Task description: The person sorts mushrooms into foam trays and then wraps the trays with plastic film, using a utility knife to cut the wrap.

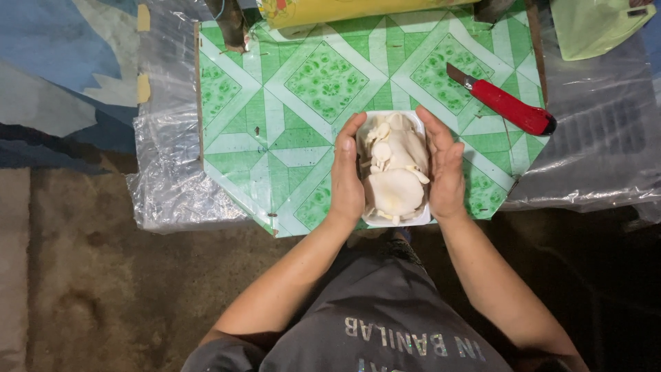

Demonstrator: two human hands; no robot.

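We see 1 white tray [417, 219] of pale mushrooms [394, 172] resting on the green-patterned board [303, 103], close to its near edge and slightly right of that edge's middle. The tray's long side runs away from the person.

Both hands cup the tray from opposite sides. The left hand [346, 176] lies flat against the tray's left wall, fingers together and extended toward the far end, with the fingertips curling over the far left corner. The right hand [444, 169] presses the right wall in the same way, fingers together, tips at the far right corner. Neither hand is closed into a fist; each is an open palm clamped on the tray's side, so the tray is held between the 2 palms. The mushrooms fill the tray, the largest cap at the near end and smaller stems and caps toward the far end.

1 utility knife [506, 103] with a red handle lies on the board near its right edge, blade extended and pointing toward the far left, well apart from the right hand.

Clear plastic sheet [165, 179] lies under the board and extends past its left and right edges. 1 yellow object [344, 10] sits at the board's far edge; we cannot tell what it is.
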